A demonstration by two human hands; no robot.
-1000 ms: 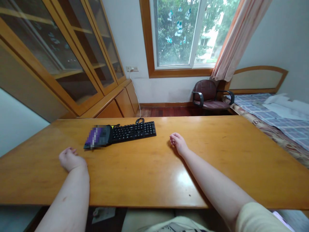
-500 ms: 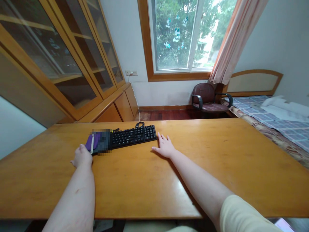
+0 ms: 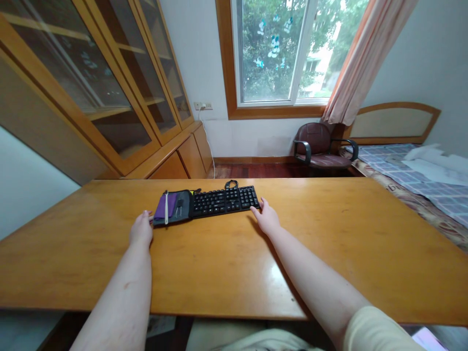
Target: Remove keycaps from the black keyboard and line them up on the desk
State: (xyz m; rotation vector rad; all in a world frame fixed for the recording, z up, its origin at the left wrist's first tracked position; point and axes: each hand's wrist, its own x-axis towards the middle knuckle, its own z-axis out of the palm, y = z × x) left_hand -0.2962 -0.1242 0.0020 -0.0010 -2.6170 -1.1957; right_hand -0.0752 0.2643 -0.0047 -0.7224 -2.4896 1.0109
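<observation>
A flat dark case (image 3: 183, 208) lies at the left end of a black keyboard (image 3: 219, 201); the two meet side by side on the wooden table. On the case are a folded purple cloth (image 3: 160, 209) and a thin white strip (image 3: 166, 207). My left hand (image 3: 141, 229) is closed at the case's left edge, its fingertips partly hidden. At the keyboard's right end is my right hand (image 3: 268, 219), thumb and fingers apart around the near corner. A coiled black cable (image 3: 231, 184) rests behind the keyboard.
The wooden table (image 3: 212, 273) spreads beneath both arms. Beyond its far edge are a glass-door cabinet (image 3: 157, 141), a window (image 3: 270, 53) and a maroon armchair (image 3: 318, 144). To the right is a bed (image 3: 395, 163) with checked bedding.
The case and keyboard have shifted right along the table. Both hands have moved right too, and my right hand's spread fingers have come to the keyboard's corner. The view has tilted slightly.
</observation>
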